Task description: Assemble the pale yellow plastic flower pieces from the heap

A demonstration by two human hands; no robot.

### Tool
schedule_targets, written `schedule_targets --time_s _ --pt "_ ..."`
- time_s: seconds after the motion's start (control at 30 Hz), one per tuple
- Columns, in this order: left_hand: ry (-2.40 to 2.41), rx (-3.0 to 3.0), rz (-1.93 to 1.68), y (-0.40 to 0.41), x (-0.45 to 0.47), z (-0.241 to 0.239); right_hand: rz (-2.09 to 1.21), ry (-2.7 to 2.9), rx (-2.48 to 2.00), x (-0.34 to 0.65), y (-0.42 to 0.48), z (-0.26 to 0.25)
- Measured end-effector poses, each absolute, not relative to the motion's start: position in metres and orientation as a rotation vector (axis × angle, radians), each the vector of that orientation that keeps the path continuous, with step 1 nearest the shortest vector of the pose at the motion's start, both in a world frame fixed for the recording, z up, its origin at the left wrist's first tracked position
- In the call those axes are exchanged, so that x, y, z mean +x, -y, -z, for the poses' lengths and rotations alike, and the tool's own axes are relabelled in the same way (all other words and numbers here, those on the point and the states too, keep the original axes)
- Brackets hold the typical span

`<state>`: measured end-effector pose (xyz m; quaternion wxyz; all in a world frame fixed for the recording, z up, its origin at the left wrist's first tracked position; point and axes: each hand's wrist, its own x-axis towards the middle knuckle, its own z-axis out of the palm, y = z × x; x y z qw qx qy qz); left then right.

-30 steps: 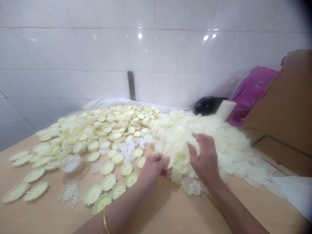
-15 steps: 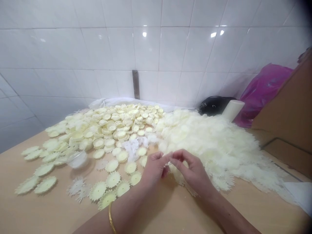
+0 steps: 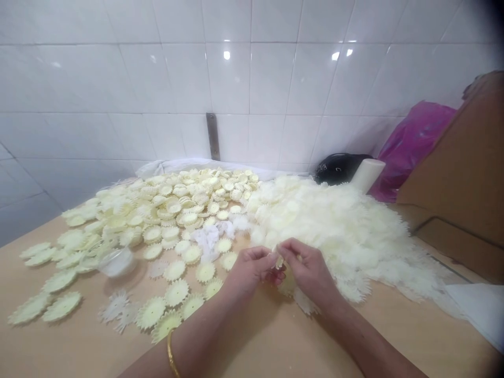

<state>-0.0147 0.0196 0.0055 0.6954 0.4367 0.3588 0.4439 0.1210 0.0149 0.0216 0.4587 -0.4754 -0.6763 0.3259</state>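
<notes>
My left hand and my right hand meet over the table's middle. Between their pinched fingertips is a small pale-cream flower piece with a jagged edge, partly covered by the fingers. To the left lie many thin cream discs with toothed rims, some flat and single like the toothed disc, others heaped in a pile of cup-shaped discs. Close behind and beside my right hand spreads a heap of frilly cream petals, with a few loose petals under the wrist.
A small clear bowl sits among the discs at left. A crumpled white cloth lies mid-table. Back right are a black bag, a white roll, a purple plastic bag and a cardboard box. A tiled wall stands behind.
My right fingers have lifted a little at the fingertips, and more of the jagged piece shows between the hands. The whole view has shifted, with the surroundings slightly further left.
</notes>
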Motion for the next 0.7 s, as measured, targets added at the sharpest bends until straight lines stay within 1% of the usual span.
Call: schedule_targets --time_s 0.1,0.23,0.4,0.7 --pt "-0.79 0.94 -1.014 -0.021 -0.014 -0.007 -0.796 1.597 -1.17 0.124 -0.017 -0.023" --pt "-0.808 0.981 -1.063 -0.017 -0.012 -0.01 -0.556 1.423 -1.228 0.124 -0.014 -0.024" --pt "-0.799 1.048 -1.112 -0.009 -0.006 -0.015 -0.332 1.376 -1.254 0.124 -0.013 -0.025" --pt "-0.805 1.024 -1.134 -0.003 0.004 -0.018 -0.248 1.344 -1.33 0.119 -0.014 -0.023"
